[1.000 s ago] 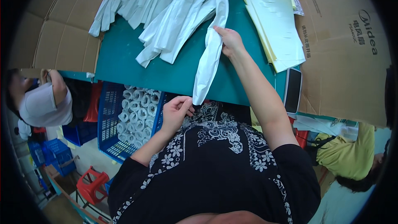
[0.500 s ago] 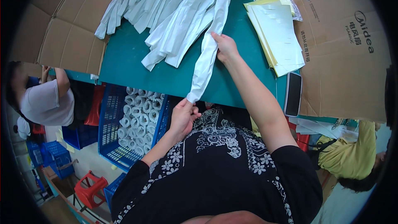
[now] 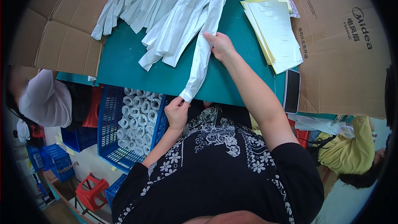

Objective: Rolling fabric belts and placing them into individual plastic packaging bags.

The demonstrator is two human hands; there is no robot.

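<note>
White strip (image 3: 196, 72): slanting over worktop (image 3: 132, 66), near end at its front edge. Left hand (image 3: 177, 115): grip pinched on that end. Right hand (image 3: 222, 46): grip pinched farther up. Advised: even tension, no twist.

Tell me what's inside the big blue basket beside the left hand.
The blue basket holds white rolls packed side by side, ring-shaped ends showing. Whatever lies beneath them is covered and cannot be seen.

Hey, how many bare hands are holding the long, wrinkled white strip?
2. The bare left hand pinches the near end of the long, wrinkled white strip; the bare right hand holds it farther up. No other shows, though its far end is unclear.
</note>
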